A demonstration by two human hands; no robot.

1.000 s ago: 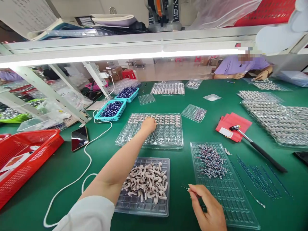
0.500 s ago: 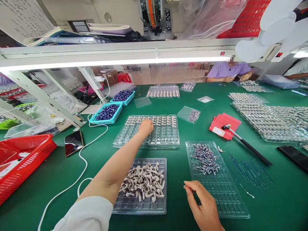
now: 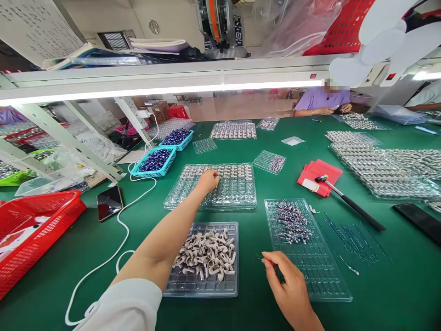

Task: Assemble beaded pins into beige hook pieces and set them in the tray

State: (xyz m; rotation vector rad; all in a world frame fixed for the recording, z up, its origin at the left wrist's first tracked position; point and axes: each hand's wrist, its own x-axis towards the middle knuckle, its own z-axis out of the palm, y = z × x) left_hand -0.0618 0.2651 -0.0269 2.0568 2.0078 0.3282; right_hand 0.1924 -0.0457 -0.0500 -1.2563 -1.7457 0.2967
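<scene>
The right hand (image 3: 287, 285) pinches thin wires (image 3: 259, 257) while the left hand (image 3: 207, 180) curls over a clear tray (image 3: 234, 196), its fingers' hold unclear

I'm seeing a basket (image 3: 55, 230) toward the left edge of the table (image 3: 241, 151), a phone (image 3: 109, 202) lying right of it. Centrally, loose pieces (image 3: 208, 250) are resting in the front tray (image 3: 225, 288), a back tray (image 3: 241, 200) lying beyond its far edge. Farther right, a side tray (image 3: 320, 271) is holding wired parts (image 3: 292, 223) at its far end, a hammer (image 3: 354, 207) lying off its right edge.
</scene>
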